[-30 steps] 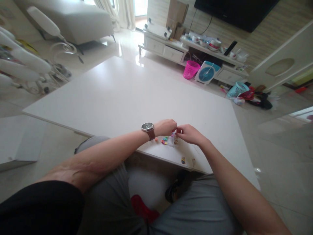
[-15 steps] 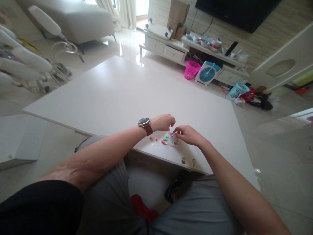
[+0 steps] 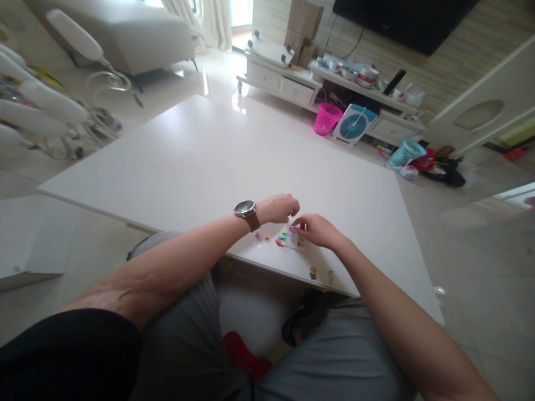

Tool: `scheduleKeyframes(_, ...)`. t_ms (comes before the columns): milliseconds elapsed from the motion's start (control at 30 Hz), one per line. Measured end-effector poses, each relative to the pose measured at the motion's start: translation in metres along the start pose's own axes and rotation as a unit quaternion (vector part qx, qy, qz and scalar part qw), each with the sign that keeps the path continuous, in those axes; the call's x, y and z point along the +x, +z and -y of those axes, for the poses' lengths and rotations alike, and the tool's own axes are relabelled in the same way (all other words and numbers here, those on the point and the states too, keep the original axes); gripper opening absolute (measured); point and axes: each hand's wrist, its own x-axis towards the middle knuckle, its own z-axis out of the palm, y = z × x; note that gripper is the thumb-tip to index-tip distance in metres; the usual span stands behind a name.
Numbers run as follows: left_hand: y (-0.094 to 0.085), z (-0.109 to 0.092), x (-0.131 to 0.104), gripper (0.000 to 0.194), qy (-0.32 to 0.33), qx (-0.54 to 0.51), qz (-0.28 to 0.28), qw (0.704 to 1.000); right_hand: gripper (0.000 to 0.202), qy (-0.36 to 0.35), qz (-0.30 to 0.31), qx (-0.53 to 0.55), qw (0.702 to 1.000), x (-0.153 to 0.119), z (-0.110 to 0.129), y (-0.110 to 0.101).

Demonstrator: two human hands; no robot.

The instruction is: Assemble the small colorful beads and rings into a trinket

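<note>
At the near edge of the white table, a small clear plastic box (image 3: 291, 240) stands with tiny coloured pieces (image 3: 281, 240) in and around it. My left hand (image 3: 285, 208) is bent over its far left side, fingers curled downward; what they hold, if anything, is hidden. From the right, my right hand (image 3: 316, 229) reaches to the box's top, with thumb and fingertips pinched beside a small blue-and-orange piece (image 3: 292, 227). A pink piece (image 3: 257, 234) and an orange piece (image 3: 266, 237) lie apart to the left.
Closer to the table (image 3: 167, 156) edge lie a small yellow-and-blue cartoon figure (image 3: 313, 273) and a pale little item (image 3: 331, 275) too blurred to name. Beyond the table are a pink basket (image 3: 328, 118), a box fan (image 3: 354, 125) and a blue basket (image 3: 407, 153). White chairs (image 3: 54, 103) stand left.
My right hand has shifted slightly left, and its fingertips have drawn closer together over the box's top. My left hand stays almost where it was.
</note>
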Motion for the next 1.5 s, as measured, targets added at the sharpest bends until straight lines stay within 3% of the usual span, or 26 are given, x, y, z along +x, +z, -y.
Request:
scheduleKeyframes(333, 0.001, 0.001, 0.000, 0.028, -0.001, 0.002, -0.005, 1.000, 0.019, 0.031, -0.040, -0.084, 0.995, 0.009, 0.014, 0.008)
scheduleKeyframes(733, 0.000, 0.004, -0.001, 0.029, -0.007, 0.008, -0.022, 1.000, 0.020, 0.066, -0.038, -0.086, 0.993, 0.011, 0.016, 0.010)
scheduleKeyframes(1300, -0.006, 0.002, -0.003, 0.027, -0.013, 0.014, -0.014, 1.000, 0.012, 0.045, -0.076, -0.079, 0.993, 0.010, 0.012, 0.010)
scheduleKeyframes(1500, -0.009, 0.000, -0.004, 0.027, -0.025, 0.010, -0.009, 1.000, 0.014, 0.024, -0.054, -0.051, 0.997, 0.009, 0.005, 0.006)
